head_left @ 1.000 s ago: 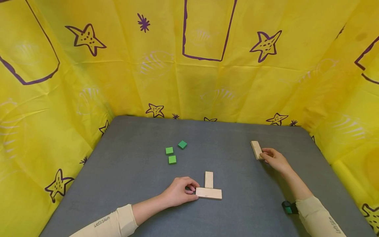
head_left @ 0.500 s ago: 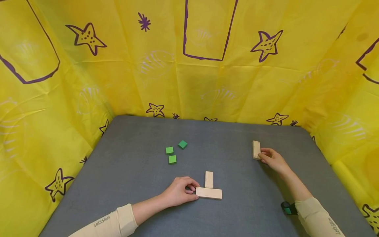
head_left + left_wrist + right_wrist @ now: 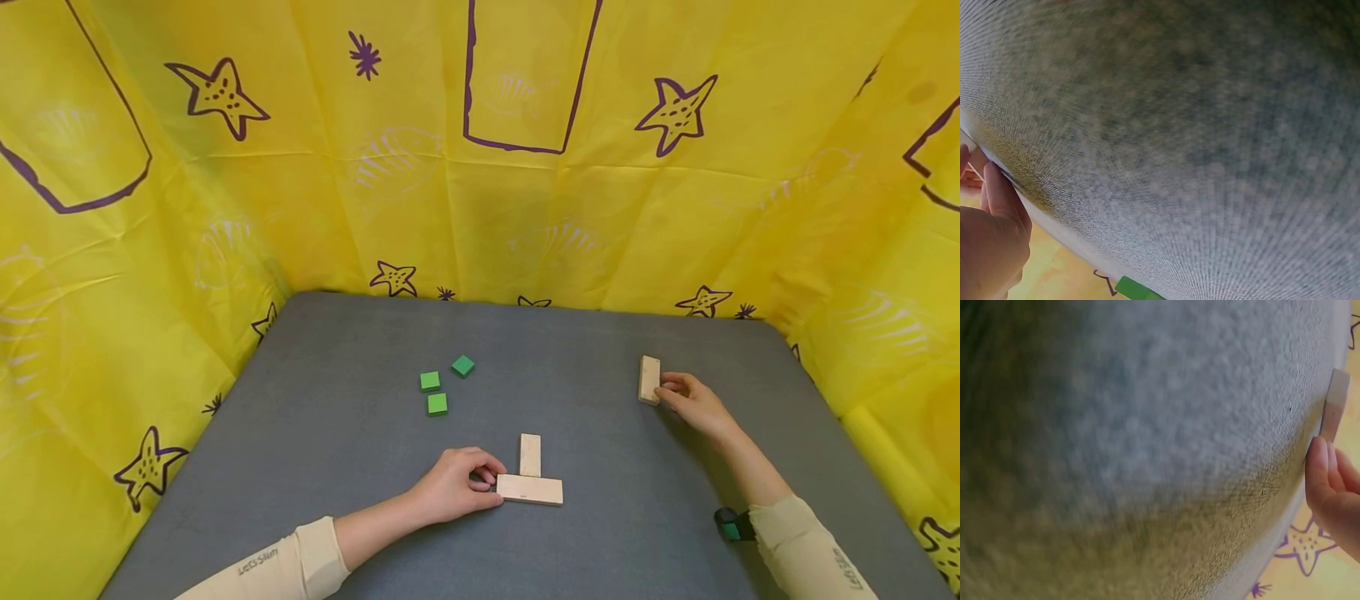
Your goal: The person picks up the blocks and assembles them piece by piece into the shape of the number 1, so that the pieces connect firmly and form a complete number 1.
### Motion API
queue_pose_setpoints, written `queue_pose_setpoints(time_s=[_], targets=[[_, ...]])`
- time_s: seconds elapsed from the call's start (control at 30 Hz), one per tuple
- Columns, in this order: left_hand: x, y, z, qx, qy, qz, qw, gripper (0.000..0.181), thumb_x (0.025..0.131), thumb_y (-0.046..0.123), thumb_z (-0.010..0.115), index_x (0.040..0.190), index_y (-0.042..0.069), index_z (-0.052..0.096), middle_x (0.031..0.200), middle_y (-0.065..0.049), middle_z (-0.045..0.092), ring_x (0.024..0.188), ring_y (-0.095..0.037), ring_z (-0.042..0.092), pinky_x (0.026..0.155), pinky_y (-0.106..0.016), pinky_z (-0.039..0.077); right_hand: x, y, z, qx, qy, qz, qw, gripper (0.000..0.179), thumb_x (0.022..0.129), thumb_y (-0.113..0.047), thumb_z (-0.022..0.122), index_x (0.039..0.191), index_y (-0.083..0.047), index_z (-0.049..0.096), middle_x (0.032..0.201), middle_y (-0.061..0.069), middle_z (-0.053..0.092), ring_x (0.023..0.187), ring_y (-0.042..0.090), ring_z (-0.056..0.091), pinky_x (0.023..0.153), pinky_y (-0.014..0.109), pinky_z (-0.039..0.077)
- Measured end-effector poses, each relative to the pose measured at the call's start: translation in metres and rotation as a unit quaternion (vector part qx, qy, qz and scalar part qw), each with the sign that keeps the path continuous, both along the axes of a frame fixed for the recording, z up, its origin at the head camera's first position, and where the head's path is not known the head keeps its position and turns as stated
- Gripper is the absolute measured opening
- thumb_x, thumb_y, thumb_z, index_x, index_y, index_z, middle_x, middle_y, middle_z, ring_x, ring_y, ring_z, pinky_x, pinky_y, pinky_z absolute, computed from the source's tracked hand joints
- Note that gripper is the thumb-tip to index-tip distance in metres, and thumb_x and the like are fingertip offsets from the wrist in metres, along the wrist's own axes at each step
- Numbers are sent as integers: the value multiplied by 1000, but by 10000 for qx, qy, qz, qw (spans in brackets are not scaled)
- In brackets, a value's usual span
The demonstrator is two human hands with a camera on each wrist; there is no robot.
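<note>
My left hand (image 3: 457,485) pinches the left end of a pale wooden block (image 3: 531,490) that lies crosswise on the grey table, thumb at its near edge and index finger at its far edge. A second wooden block (image 3: 530,455) points away from it, end against its far side, so the two form an upside-down T. Over on the right, my right hand (image 3: 696,408) holds another wooden block (image 3: 649,380) by its near right side, between thumb and fingers. The right wrist view shows that block (image 3: 1336,400) sticking out past the fingertips.
Three green squares, a darker one (image 3: 462,366) and two lighter ones (image 3: 429,381), lie left of the middle. Yellow patterned cloth (image 3: 495,208) walls in the grey table (image 3: 360,350) at the back and both sides.
The block in my right hand has turned from slanting left to nearly straight away from me, with a small shift. The left hand and its two blocks stay put.
</note>
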State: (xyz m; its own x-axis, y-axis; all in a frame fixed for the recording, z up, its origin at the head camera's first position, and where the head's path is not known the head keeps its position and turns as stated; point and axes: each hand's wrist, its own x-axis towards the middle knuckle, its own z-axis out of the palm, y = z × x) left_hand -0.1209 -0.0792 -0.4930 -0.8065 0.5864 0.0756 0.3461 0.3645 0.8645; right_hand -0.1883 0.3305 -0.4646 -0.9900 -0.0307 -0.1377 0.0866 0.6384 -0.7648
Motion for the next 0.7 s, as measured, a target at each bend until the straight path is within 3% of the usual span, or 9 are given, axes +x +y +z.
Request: queue_pose_setpoints(time_s=[0.27, 0.7], targets=[[0, 0, 0, 27, -26, 11, 10000, 24, 76, 1, 81, 98, 3, 70, 91, -2, 64, 82, -6, 61, 73, -16, 54, -7, 7, -1, 305, 119, 203, 9993, 63, 98, -31, 58, 138, 13, 38, 132, 35, 46, 118, 47, 47, 92, 49, 45], [0, -1, 1, 158, 205, -95, 9996, 24, 76, 2, 81, 98, 1, 70, 91, -4, 64, 82, -10, 62, 72, -18, 55, -22, 26, -2, 1165, 674, 869, 9871, 79, 86, -36, 74, 137, 15, 40, 135, 35, 45, 122, 52, 40, 98, 63, 33]])
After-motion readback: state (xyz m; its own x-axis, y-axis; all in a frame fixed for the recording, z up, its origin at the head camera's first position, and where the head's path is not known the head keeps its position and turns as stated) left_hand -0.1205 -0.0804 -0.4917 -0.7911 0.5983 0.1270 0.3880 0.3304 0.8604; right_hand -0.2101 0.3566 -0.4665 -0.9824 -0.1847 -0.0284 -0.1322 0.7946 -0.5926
